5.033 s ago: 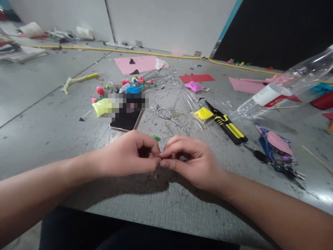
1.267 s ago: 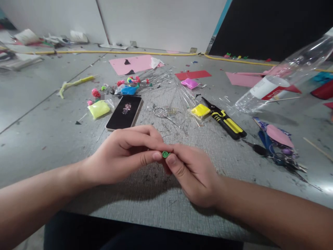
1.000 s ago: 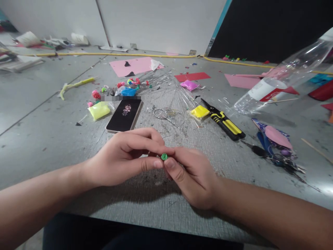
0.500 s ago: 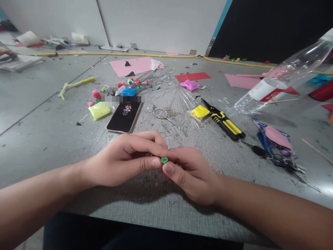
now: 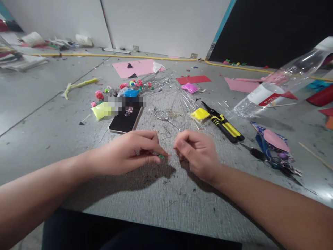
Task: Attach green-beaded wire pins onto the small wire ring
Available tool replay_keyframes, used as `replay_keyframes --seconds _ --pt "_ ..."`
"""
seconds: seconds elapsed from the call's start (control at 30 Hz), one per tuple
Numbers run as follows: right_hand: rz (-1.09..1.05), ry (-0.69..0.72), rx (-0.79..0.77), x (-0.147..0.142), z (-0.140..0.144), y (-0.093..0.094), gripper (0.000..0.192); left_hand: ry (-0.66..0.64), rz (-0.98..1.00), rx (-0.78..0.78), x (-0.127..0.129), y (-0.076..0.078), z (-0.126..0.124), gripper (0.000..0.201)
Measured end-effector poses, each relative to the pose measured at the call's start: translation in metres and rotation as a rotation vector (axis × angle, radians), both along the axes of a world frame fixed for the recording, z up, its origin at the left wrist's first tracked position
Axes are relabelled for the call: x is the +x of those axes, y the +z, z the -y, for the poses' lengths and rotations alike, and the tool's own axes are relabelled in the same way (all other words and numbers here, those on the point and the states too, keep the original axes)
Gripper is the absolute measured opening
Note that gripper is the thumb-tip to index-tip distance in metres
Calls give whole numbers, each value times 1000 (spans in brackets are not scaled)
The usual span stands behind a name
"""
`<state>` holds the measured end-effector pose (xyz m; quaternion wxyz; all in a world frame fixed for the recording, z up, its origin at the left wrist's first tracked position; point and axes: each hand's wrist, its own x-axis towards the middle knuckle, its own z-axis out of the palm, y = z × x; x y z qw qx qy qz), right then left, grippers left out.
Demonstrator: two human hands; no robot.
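A small green lump of what looks like modelling clay (image 5: 161,157) sits between the thumb and index finger of my left hand (image 5: 130,152), which pinches it low over the table. My right hand (image 5: 199,154) is a short gap to the right, fingers curled in and thumb pressed against them. Whatever it may hold is hidden. Just beyond my left hand lies a phone (image 5: 126,118). A loop of thin wire (image 5: 161,115) rests on the table past the gap between both hands.
Yellow-and-black pliers (image 5: 226,126) lie right of a yellow clay packet (image 5: 200,114). A plastic bottle (image 5: 283,81) leans at the right, with keys (image 5: 282,161) nearer me. Pale yellow (image 5: 101,111), blue (image 5: 130,92) and pink (image 5: 190,88) packets lie among thin wires and paper.
My hands have moved apart from where they met around the green lump. It stays in the left hand's pinch; the right hand has drawn away and curled its fingers.
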<state>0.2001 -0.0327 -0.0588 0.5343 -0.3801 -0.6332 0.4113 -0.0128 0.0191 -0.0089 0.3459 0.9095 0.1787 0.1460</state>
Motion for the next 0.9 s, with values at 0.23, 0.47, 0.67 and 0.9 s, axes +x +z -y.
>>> replay_keyframes --seconds 0.23,0.47,0.67,0.9 --pt "-55 -208 -81 8 -23 -9 32 -5 -362 291 0 -11 -4 28" --pt "127 -216 -26 4 -20 -6 31 10 -336 199 -4 -4 -8 27" --pt "191 -279 -2 2 -24 -7 23 157 -237 263 -10 -6 -18 29" --pt "360 -372 211 4 -21 1 52 297 -267 311 -6 -14 -18 22"
